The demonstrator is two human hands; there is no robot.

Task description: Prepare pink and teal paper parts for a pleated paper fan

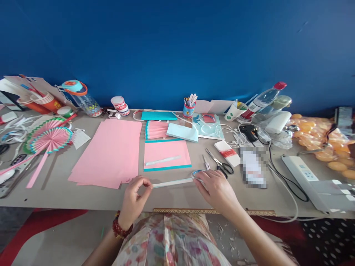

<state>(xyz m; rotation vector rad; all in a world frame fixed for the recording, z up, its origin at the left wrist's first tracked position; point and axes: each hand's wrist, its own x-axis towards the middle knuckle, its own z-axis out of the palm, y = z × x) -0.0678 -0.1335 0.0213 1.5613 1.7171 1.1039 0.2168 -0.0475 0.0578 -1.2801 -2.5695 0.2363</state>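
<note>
Between my hands stretches a narrow whitish strip of tape [172,183], low over the table's front part. My left hand [135,199] pinches the strip's left end between thumb and fingertip. The right end runs to a small roll of tape [196,173], which my right hand [216,188] grips and partly covers. Just beyond lies a pink sheet with teal edges [166,147], a pale strip [162,160] resting slantwise on it. Black-handled scissors [222,164] and a small cutter [205,162] lie beyond my right hand.
Large pink sheets [108,151] lie left of centre. Folded pink paper [156,129] and a pale blue piece [181,132] are behind. A finished-looking paper fan [51,140] lies left. Rightward are a card wound with red thread [227,153], a power strip [303,181] and a bottle [260,101].
</note>
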